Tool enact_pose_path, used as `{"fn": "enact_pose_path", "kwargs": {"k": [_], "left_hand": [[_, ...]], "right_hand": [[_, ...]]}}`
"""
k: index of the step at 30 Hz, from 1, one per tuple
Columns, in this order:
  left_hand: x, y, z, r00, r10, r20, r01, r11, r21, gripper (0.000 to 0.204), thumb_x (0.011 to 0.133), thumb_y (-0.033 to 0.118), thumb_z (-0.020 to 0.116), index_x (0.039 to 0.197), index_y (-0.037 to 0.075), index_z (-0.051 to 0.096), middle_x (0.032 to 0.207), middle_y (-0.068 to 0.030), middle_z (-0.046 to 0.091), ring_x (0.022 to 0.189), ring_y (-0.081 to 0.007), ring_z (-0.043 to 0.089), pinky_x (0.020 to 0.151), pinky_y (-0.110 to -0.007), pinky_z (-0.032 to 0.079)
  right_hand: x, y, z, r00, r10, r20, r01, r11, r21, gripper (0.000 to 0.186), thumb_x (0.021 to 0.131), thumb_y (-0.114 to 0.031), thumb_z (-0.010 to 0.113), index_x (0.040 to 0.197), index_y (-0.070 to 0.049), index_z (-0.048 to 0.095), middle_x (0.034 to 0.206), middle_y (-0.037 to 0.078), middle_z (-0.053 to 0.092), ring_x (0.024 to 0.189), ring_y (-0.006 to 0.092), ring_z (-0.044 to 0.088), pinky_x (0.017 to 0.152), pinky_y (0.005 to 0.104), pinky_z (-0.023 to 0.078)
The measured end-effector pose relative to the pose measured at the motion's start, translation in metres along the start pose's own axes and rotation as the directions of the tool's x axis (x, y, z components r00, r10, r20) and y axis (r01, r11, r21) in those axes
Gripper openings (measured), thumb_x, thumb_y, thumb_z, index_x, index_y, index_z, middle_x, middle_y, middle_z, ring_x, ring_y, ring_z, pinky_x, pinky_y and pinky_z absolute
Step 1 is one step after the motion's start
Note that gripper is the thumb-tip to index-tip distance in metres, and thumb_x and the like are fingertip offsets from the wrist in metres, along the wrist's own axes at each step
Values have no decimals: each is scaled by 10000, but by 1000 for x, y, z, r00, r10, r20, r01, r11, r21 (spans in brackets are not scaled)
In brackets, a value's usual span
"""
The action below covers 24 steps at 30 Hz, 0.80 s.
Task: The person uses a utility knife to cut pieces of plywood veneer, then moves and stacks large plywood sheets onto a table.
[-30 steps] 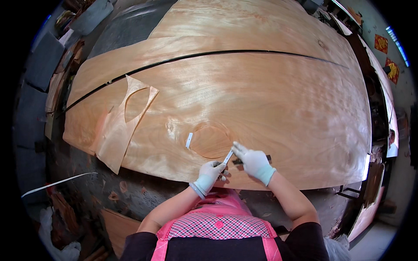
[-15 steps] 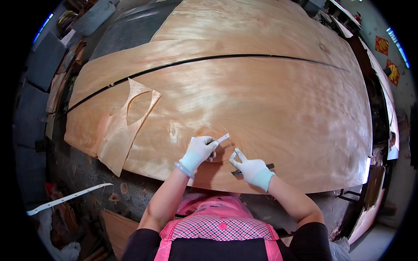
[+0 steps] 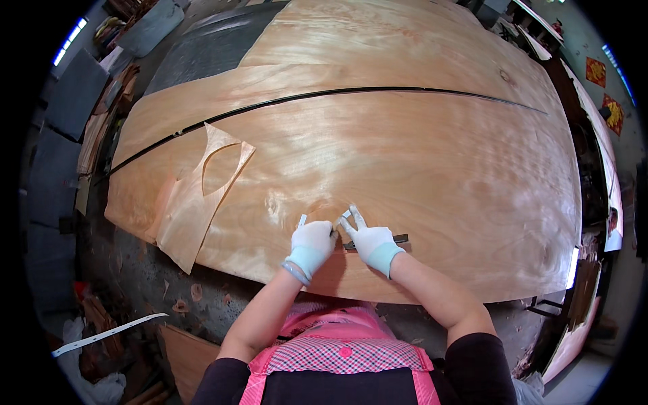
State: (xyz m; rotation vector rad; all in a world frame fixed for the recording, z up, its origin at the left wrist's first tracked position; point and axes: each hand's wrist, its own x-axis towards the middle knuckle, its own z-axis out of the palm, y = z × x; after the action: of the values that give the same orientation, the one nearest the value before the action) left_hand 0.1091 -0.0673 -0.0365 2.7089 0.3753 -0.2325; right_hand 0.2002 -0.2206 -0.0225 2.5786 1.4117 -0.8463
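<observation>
Tape (image 3: pixel 347 214) showed at the parted fingers of the right hand (image 3: pixel 371 241), over the wood sheet (image 3: pixel 439 182); that hand had just joined the curled left hand (image 3: pixel 313 241) at one spot, either grip unclear.

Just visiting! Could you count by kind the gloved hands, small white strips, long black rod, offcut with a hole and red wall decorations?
Gloved hands: 2
Visible small white strips: 2
Long black rod: 1
Offcut with a hole: 1
Red wall decorations: 2
Total: 8
</observation>
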Motion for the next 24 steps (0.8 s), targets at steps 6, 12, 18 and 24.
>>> {"fn": "enact_pose_path", "kwargs": {"k": [6,12,18,24], "left_hand": [[-9,-25,-29,937,-244,251,327,865,-381,409,901,403,621,732,33,674,713,-129,679,604,-214,663,602,-339,526],[-70,-31,33,806,-161,570,588,103,-802,238,957,230,596,917,9,675,678,-32,646,506,-85,560,473,-223,434],[-72,-19,32,809,-237,537,576,144,-805,238,943,204,602,842,0,672,654,-45,633,480,-98,541,450,-233,416],[-99,-17,33,862,-304,405,503,419,-756,271,919,246,623,823,2,688,671,-48,645,500,-116,571,468,-253,435]], "right_hand": [[-3,11,9,997,-24,-75,29,998,62,689,855,-174,576,1491,-214,312,1581,177,163,891,299,697,715,430,557],[-34,-21,26,967,-207,-150,227,965,129,738,821,-232,651,1473,-125,323,1577,70,237,883,305,691,691,430,555],[-38,-32,49,978,-162,-131,181,971,155,708,845,-218,606,1484,-125,316,1584,68,224,782,275,708,638,456,554],[-45,-51,62,981,-177,-76,183,979,85,694,850,-146,558,1497,-207,313,1592,163,137,714,293,703,610,447,556]]}}
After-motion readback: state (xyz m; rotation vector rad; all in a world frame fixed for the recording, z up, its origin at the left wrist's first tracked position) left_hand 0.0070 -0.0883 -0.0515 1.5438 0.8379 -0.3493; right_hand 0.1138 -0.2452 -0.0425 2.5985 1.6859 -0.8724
